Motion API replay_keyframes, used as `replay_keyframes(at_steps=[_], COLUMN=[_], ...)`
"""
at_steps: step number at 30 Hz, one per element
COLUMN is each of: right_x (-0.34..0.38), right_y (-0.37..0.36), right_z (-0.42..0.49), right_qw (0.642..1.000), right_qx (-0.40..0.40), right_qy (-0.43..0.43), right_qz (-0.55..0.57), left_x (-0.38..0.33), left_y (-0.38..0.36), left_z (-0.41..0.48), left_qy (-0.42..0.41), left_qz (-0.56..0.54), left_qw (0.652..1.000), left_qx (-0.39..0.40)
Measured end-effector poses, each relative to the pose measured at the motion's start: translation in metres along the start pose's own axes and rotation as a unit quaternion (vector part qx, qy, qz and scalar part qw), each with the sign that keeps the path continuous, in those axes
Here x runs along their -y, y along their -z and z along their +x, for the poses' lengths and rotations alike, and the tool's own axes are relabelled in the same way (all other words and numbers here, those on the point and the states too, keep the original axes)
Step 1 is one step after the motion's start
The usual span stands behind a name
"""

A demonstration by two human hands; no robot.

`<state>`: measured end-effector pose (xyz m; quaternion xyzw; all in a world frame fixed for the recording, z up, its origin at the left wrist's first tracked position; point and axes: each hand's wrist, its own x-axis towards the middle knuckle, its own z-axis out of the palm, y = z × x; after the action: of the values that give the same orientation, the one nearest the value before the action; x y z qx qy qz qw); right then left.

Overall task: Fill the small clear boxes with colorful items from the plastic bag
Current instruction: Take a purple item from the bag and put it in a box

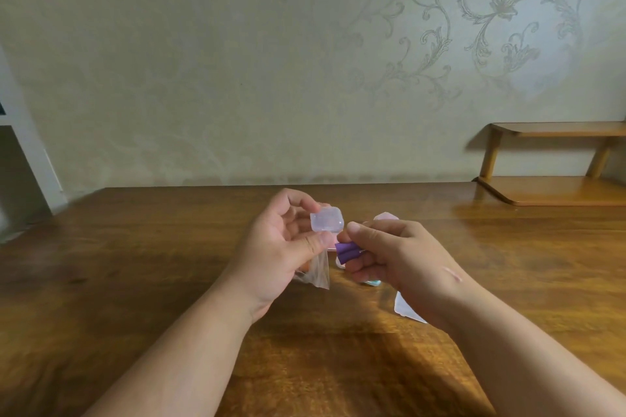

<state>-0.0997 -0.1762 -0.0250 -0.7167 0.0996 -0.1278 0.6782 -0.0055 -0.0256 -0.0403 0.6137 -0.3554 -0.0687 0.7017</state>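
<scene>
My left hand (288, 247) holds a small clear box (327, 219) between its fingertips and thumb above the wooden table (169, 264). A clear plastic bag (316, 272) hangs from under the same thumb. Just to the right, my right hand (389, 254) pinches purple items (347, 251) between thumb and fingers, close below the box. Other small clear boxes lie on the table behind and under my right hand: one pinkish (384, 216), one with a teal edge (371, 282), and a flat clear piece (406, 310). They are partly hidden.
A wooden two-tier shelf (555, 159) stands at the table's back right corner against the patterned wall. A white door frame (30, 162) is at the left. The table's far edge runs along the wall.
</scene>
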Motion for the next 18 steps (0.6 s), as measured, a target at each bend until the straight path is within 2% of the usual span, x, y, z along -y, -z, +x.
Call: replay_keyframes(at_steps=[3, 6, 9, 15, 18], right_x=[0.001, 0.002, 0.002, -0.003, -0.006], right_y=[-0.002, -0.004, -0.003, -0.005, -0.008], right_z=[-0.002, -0.004, -0.004, -0.001, -0.001], right_qw=[1.0, 0.998, 0.996, 0.996, 0.996], right_qx=[0.016, 0.006, -0.019, -0.035, -0.036], right_qy=[0.011, 0.027, 0.033, 0.018, 0.017], right_qz=[-0.004, -0.058, -0.079, -0.08, -0.08], left_x=[0.002, 0.005, 0.007, 0.013, 0.014], left_y=[-0.002, 0.0, 0.003, 0.002, -0.002], left_z=[0.001, 0.001, 0.0, -0.001, -0.003], left_qy=[-0.005, -0.023, -0.037, -0.079, -0.116], left_qz=[0.043, 0.118, 0.199, 0.278, 0.337], left_qw=[0.999, 0.993, 0.979, 0.957, 0.933], left_qx=[-0.004, -0.001, 0.003, -0.024, -0.045])
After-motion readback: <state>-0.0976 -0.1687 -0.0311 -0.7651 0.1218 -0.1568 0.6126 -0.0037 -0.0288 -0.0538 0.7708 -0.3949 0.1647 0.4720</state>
